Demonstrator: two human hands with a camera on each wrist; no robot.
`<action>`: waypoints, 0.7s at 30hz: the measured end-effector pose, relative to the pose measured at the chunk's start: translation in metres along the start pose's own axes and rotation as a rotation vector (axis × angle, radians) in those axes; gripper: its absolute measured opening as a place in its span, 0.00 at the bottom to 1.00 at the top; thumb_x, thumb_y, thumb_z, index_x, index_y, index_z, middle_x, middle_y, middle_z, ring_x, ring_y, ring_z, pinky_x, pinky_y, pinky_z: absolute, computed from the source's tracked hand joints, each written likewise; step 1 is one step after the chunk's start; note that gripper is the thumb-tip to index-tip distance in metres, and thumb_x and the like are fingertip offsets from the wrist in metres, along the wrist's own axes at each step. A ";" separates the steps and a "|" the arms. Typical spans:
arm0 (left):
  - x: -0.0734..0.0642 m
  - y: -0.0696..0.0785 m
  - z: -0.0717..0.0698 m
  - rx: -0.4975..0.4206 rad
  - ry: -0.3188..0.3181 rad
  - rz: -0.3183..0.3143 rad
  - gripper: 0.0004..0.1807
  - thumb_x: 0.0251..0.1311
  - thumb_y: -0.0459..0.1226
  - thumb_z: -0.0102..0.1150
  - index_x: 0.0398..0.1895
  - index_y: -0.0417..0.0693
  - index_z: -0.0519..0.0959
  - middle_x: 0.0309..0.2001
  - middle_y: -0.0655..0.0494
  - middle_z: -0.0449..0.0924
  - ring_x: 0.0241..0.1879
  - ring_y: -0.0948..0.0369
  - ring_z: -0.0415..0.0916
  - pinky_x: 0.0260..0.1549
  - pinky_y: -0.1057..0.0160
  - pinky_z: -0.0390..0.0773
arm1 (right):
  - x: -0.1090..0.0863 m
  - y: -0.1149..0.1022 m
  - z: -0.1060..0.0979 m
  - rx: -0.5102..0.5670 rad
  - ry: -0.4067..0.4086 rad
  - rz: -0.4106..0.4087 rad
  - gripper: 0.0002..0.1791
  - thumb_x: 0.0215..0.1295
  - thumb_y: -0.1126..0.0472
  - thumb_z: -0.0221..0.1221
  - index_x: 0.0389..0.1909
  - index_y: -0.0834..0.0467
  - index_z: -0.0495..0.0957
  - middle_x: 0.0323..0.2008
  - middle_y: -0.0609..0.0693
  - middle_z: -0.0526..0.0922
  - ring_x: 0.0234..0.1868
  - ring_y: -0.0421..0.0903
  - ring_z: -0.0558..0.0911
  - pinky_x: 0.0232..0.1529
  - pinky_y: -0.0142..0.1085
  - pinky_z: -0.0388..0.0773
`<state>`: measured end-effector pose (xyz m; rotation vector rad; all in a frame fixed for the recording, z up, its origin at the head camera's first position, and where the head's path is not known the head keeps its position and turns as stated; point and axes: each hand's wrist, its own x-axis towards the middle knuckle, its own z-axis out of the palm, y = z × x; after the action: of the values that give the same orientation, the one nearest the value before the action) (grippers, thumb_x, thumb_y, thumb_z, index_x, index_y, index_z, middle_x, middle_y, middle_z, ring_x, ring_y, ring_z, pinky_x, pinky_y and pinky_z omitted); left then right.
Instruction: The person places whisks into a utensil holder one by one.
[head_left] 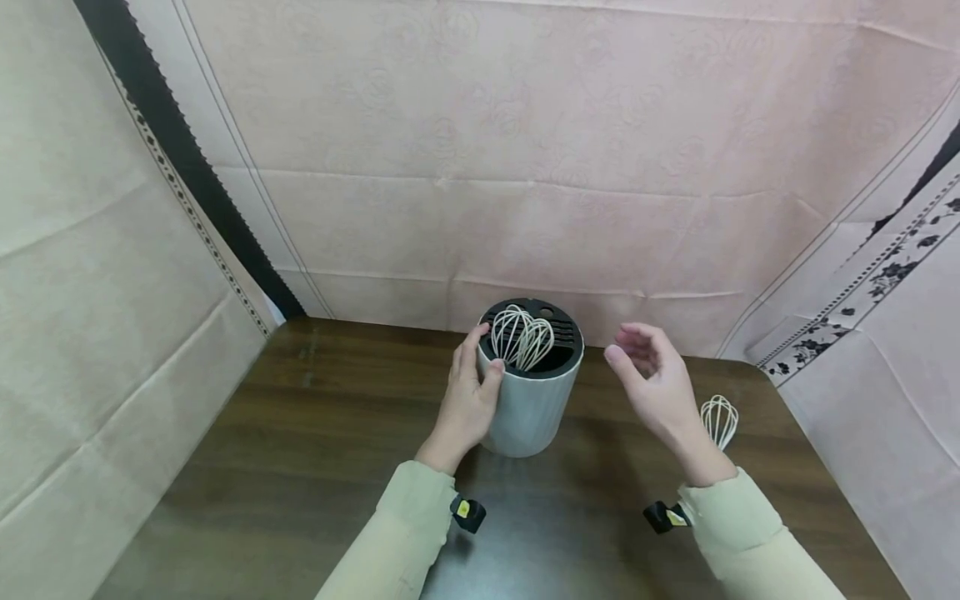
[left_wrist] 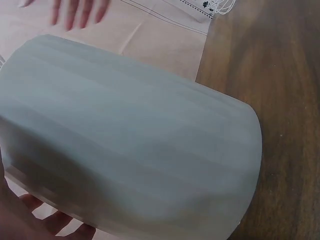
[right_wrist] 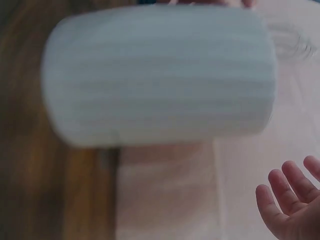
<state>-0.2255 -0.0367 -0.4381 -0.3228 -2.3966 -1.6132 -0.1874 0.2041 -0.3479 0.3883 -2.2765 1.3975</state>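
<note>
A pale grey-blue utensil holder (head_left: 529, 417) stands upright on the table, topped by a black slotted lid (head_left: 564, 325). White wire loops of whisk heads (head_left: 522, 340) stick out of the lid's large front opening. My left hand (head_left: 467, 402) holds the holder by its left side near the rim, thumb in front; its fingers (left_wrist: 57, 220) curve round the wall in the left wrist view. To the right of the holder, my right hand (head_left: 660, 387) is raised and apart from it, fingers loosely bent and nothing in them. Another white whisk (head_left: 720, 419) is partly hidden behind the right wrist.
The brown wooden table (head_left: 300, 467) has rounded far corners. Right behind it hangs a pale pink cloth (head_left: 525, 167), with pale cloth side walls (head_left: 90, 333) to the left and right. The holder stands near the table's far edge.
</note>
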 end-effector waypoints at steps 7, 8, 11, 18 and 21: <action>0.000 0.001 0.000 -0.012 -0.006 0.007 0.29 0.71 0.56 0.39 0.72 0.82 0.46 0.72 0.56 0.49 0.67 0.51 0.57 0.59 0.37 0.62 | -0.017 0.059 -0.033 -0.072 0.020 0.137 0.24 0.68 0.58 0.58 0.61 0.64 0.69 0.51 0.58 0.78 0.48 0.36 0.77 0.47 0.24 0.71; 0.000 0.001 0.000 -0.013 -0.006 0.009 0.29 0.71 0.56 0.39 0.72 0.82 0.46 0.72 0.56 0.49 0.67 0.51 0.57 0.59 0.37 0.62 | -0.020 0.069 -0.038 -0.090 0.023 0.163 0.25 0.68 0.56 0.59 0.62 0.62 0.68 0.51 0.56 0.78 0.49 0.35 0.77 0.46 0.23 0.71; 0.000 0.002 0.001 -0.014 -0.008 0.008 0.29 0.71 0.55 0.40 0.72 0.81 0.46 0.72 0.56 0.49 0.67 0.51 0.56 0.59 0.36 0.61 | -0.031 0.096 -0.054 -0.154 0.031 0.237 0.28 0.67 0.51 0.59 0.65 0.56 0.67 0.52 0.54 0.77 0.49 0.34 0.75 0.43 0.22 0.70; -0.001 0.002 0.001 -0.015 -0.015 -0.003 0.29 0.71 0.56 0.39 0.72 0.82 0.46 0.73 0.57 0.48 0.67 0.51 0.56 0.58 0.35 0.61 | -0.055 0.128 -0.084 -0.232 0.060 0.368 0.34 0.64 0.47 0.62 0.68 0.51 0.65 0.53 0.51 0.76 0.47 0.30 0.73 0.40 0.20 0.69; 0.000 0.001 -0.001 -0.018 -0.014 -0.006 0.29 0.71 0.57 0.39 0.72 0.83 0.46 0.73 0.57 0.48 0.67 0.51 0.56 0.58 0.35 0.61 | -0.062 0.138 -0.095 -0.250 0.085 0.419 0.36 0.63 0.45 0.62 0.69 0.52 0.64 0.55 0.53 0.75 0.46 0.27 0.72 0.39 0.19 0.69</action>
<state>-0.2249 -0.0371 -0.4365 -0.3319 -2.3971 -1.6411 -0.1758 0.3519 -0.4482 -0.2371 -2.5149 1.2558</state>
